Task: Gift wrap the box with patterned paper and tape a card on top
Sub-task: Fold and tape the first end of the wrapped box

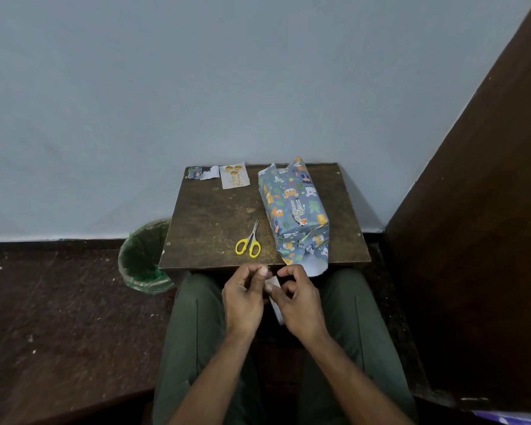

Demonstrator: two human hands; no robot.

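Box point(295, 207) sat on the right of the table point(215, 216), body wrapped in patterned paper. Both ends were still loose: near flap hung open over the table edge, far end stood up unfolded. Card point(235, 175) lay untaped at the back, scissors point(249, 242) near the front edge. Left hand point(244, 297) and right hand point(299, 297) were above the lap, fingers curled, pinching a pale strip point(275, 297) between them, probably tape. Left to do, by my read: fold and tape both ends, then tape the card on.
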